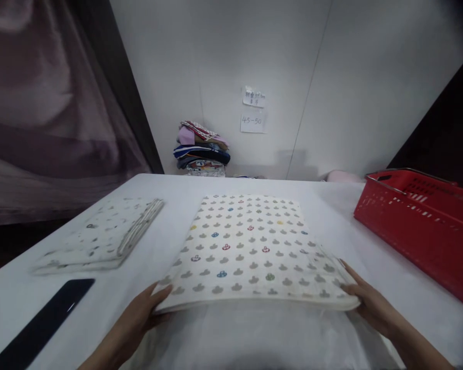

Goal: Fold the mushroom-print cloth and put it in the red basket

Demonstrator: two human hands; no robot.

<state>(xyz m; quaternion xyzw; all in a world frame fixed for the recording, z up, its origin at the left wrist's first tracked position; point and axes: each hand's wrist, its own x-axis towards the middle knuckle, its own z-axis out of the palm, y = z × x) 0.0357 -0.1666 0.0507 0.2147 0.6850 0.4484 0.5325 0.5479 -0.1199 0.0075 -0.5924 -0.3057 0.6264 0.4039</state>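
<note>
A folded white cloth point(247, 252) with small grey, red, blue and green printed motifs lies in front of me on the white table. My left hand point(148, 308) pinches its near left corner, thumb on top and fingers underneath. At the near right corner, my right hand point(364, 295) grips the cloth the same way. The near edge is lifted a little off the surface, while the far part lies flat. What the fingers touch underneath is hidden.
To the left lie another folded patterned cloth point(100, 231) and a dark flat phone-like object point(42, 324). A red basket point(420, 226) stands at the right. Behind the table is a stack of folded fabrics point(202, 149) by a wall with paper notes point(253, 122). A pinkish curtain point(42, 113) hangs left.
</note>
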